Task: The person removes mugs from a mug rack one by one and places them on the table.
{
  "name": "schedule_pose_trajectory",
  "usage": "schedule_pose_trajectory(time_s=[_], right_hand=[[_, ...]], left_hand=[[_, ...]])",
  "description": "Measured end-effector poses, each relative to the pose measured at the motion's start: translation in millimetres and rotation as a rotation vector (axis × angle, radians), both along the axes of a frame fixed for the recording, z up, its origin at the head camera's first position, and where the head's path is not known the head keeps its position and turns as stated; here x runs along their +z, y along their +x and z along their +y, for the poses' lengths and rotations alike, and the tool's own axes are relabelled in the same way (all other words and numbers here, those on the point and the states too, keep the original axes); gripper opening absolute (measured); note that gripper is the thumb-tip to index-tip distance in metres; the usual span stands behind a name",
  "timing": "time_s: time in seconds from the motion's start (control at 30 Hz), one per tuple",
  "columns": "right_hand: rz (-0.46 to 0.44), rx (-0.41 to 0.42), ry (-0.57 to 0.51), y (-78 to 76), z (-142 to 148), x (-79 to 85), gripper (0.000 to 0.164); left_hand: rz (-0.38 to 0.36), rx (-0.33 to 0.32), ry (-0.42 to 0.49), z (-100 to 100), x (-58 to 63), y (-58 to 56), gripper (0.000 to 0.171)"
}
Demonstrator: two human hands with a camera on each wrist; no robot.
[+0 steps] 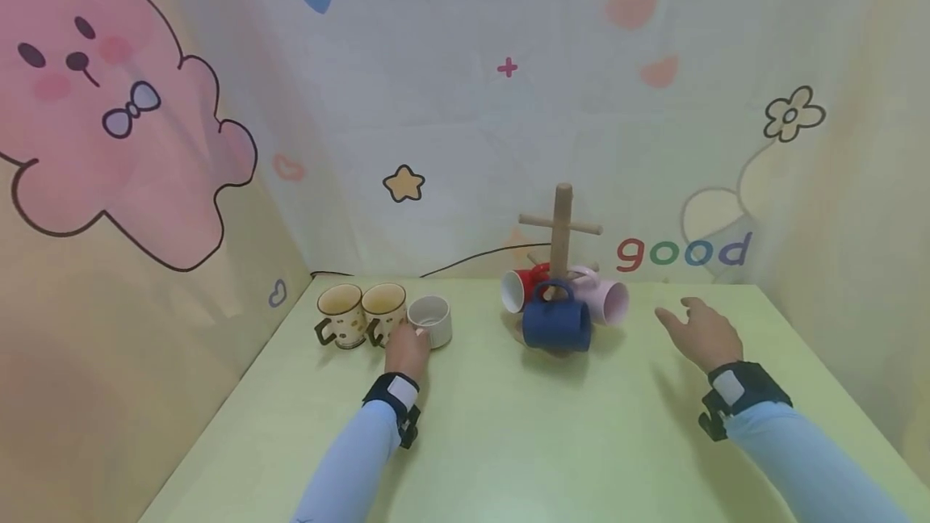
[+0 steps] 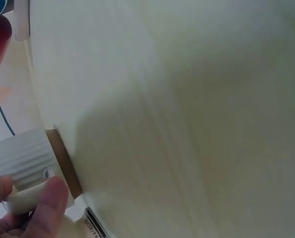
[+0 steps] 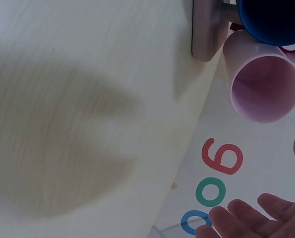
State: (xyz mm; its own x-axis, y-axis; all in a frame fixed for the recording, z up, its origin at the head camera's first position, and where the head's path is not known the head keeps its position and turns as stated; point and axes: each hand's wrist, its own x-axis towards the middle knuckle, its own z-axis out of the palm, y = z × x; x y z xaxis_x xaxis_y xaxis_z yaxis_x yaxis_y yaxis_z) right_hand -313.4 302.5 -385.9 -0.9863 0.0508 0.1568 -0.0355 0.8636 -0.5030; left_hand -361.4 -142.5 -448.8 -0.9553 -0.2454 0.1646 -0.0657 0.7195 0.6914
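step: looks like grasping | your left fingers (image 2: 54,197) pinch white mug (image 1: 439,331) by handle | mug on desk (image 1: 501,434) beside spotted mug (image 1: 385,305) | right fingers (image 3: 250,213) loosely spread, empty | next: likely calls for level lift

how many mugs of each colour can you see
Cream spotted mugs: 2
White mug: 1
Red mug: 1
Blue mug: 1
Pink mug: 1
Total: 6 mugs
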Motion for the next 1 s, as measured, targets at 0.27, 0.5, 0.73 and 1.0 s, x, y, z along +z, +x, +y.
schedule_pose_trajectory(time_s=[0.27, 0.5, 0.73, 1.0], right_hand=[[0.016, 0.014, -0.026, -3.3, -1.3, -5.9, 0.073], [0.008, 0.027, -0.027, -8.3, -1.9, -4.0, 0.074], [0.051, 0.062, 0.040, -6.5, -2.0, -0.8, 0.078], [0.090, 0.082, 0.080, -1.6, -9.0, -0.3, 0.084]], left_hand=[[0.009, -0.047, -0.127, -5.5, 3.1, 5.0, 0.030], [0.027, -0.096, -0.285, -9.0, 23.3, 31.4, 0.029], [0.085, -0.239, -0.424, 2.5, 50.6, 38.2, 0.034], [0.057, -0.461, -0.480, 28.2, 68.0, 19.6, 0.055]])
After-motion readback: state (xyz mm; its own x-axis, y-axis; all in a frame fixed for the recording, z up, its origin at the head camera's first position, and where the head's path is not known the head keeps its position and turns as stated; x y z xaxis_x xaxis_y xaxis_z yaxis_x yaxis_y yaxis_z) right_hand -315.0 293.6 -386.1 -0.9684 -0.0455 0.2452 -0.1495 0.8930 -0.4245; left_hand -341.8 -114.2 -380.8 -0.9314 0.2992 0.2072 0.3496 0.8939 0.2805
